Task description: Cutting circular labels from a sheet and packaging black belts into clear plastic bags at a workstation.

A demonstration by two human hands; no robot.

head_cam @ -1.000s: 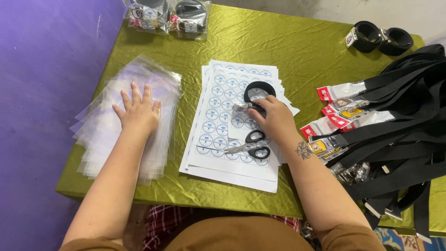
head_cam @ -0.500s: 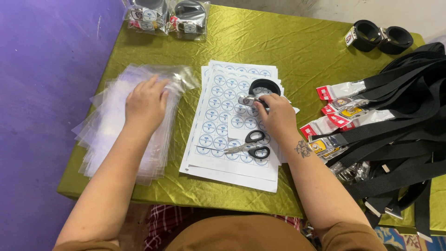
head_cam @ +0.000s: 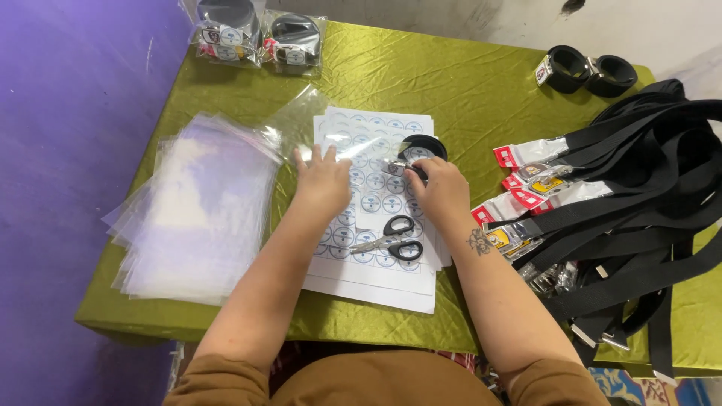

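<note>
My left hand (head_cam: 323, 180) holds a clear plastic bag (head_cam: 301, 124) that lifts up over the sheets of round stickers (head_cam: 376, 214). My right hand (head_cam: 440, 188) grips a rolled black belt (head_cam: 421, 149) by its metal buckle, right beside the bag's edge. Black scissors (head_cam: 391, 239) lie on the sticker sheets just below both hands. A stack of clear plastic bags (head_cam: 199, 207) lies to the left of my left arm.
The green table (head_cam: 421, 75) carries a heap of black belts with tagged buckles (head_cam: 617, 203) at the right. Two rolled belts (head_cam: 590, 73) sit at the back right, and two bagged belts (head_cam: 256, 30) at the back left. A purple wall runs along the left.
My left hand left the stack of bags with one bag and moved right over the sticker sheets. My right hand closed on the rolled belt and its buckle.
</note>
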